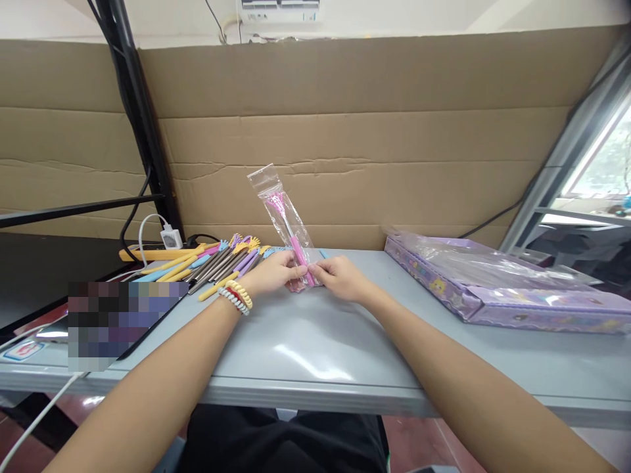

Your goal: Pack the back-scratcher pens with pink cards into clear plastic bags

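The clear bag (299,220) is standing tilted up between the two hands, its zip end leaning away and leftward, with a pink back scratcher (297,248) showing inside. The left hand (276,268) is pinching the bag's lower part from one side, thumb against fingers; the right hand (339,276) is pinching it from the other, its fingers curling in. The scratcher is probably weighing little and staying stiff, while the film is looking thin, slick and easily creased; gripping the handle through the film is likely the surest hold.

Counting: one bag and one pink scratcher are being held; beyond the left hand, a pile of scratchers (231,259) is overlapping, more than ten but not exactly countable; one purple box (438,286) is lying right of the right hand, on the one table (320,341).
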Motion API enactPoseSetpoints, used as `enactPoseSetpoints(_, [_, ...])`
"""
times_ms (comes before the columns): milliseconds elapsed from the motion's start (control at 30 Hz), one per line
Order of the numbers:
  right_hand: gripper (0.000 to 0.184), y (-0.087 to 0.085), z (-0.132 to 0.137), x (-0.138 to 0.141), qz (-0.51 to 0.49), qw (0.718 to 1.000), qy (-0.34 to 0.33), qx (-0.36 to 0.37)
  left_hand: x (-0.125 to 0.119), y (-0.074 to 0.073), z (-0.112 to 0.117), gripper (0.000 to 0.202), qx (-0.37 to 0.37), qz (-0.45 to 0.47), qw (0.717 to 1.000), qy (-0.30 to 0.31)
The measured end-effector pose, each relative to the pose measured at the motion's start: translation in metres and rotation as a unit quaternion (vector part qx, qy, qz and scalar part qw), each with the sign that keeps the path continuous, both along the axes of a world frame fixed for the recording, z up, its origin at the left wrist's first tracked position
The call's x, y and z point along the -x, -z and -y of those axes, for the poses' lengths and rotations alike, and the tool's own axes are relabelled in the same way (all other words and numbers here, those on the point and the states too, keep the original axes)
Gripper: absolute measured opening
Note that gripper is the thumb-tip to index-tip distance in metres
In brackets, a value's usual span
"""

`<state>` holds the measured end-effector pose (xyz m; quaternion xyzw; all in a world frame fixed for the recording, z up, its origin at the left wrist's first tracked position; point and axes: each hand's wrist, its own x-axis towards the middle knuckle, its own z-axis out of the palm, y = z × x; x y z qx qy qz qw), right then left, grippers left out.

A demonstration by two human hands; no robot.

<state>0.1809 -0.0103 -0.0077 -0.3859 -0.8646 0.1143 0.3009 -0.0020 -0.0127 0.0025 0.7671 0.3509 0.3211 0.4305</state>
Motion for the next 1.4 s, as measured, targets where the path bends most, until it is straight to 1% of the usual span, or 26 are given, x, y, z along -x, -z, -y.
enactPoseSetpoints(200, [0.042, -0.002, 0.002, 0.0, 0.007, 1.0, 0.001, -0.006, 0.0, -0.001, 0.0, 0.031, -0.009, -0.016, 1.0, 0.003])
enactPoseSetpoints(400, [0.046, -0.002, 0.001, 0.0, -0.006, 1.0, -0.001, 0.009, 0.001, 0.002, -0.003, 0.028, 0.002, 0.008, 1.0, 0.015])
enactPoseSetpoints(500, [0.044, -0.002, 0.002, 0.0, -0.017, 1.0, -0.009, 0.008, 0.0, 0.004, -0.004, 0.026, 0.0, 0.019, 1.0, 0.013])
enactPoseSetpoints(600, [0.042, -0.003, 0.001, 0.001, -0.022, 1.0, -0.01, 0.003, -0.002, 0.002, -0.001, 0.027, 0.01, 0.03, 1.0, -0.001])
enactPoseSetpoints(700, [0.041, -0.002, 0.001, 0.001, -0.031, 1.0, -0.006, 0.003, -0.003, -0.001, 0.004, 0.029, 0.016, 0.031, 0.999, 0.001])
enactPoseSetpoints(800, [0.041, -0.002, 0.0, 0.001, -0.037, 0.999, -0.009, 0.017, -0.003, -0.003, 0.007, 0.029, -0.006, 0.024, 1.0, 0.016])
enactPoseSetpoints(900, [0.045, -0.001, 0.001, 0.001, -0.048, 0.998, -0.005, 0.035, -0.002, -0.002, 0.005, 0.028, -0.031, 0.022, 0.999, 0.016])
enactPoseSetpoints(967, [0.047, -0.001, 0.002, 0.001, -0.061, 0.996, -0.011, 0.056, -0.001, -0.001, 0.002, 0.028, -0.028, 0.02, 0.999, 0.013])
enactPoseSetpoints(1067, [0.049, -0.001, 0.002, 0.0, -0.078, 0.991, -0.039, 0.098, 0.0, 0.001, -0.001, 0.027, -0.017, 0.02, 1.0, 0.009])
enactPoseSetpoints(1167, [0.049, -0.001, 0.002, -0.001, -0.068, 0.987, -0.066, 0.127, 0.001, 0.002, -0.002, 0.026, -0.01, 0.024, 1.0, 0.015])
enactPoseSetpoints(1233, [0.049, -0.002, 0.002, -0.001, -0.054, 0.987, -0.075, 0.135, 0.0, 0.001, 0.0, 0.027, -0.008, 0.027, 0.999, 0.023])
enactPoseSetpoints(1300, [0.049, -0.003, 0.003, -0.001, -0.048, 0.987, -0.069, 0.135, -0.001, -0.002, 0.003, 0.028, -0.007, 0.032, 0.999, 0.03])
enactPoseSetpoints(1400, [0.049, -0.004, 0.004, 0.0, -0.05, 0.989, -0.061, 0.129, -0.003, -0.006, 0.01, 0.025, 0.001, 0.05, 0.999, 0.022])
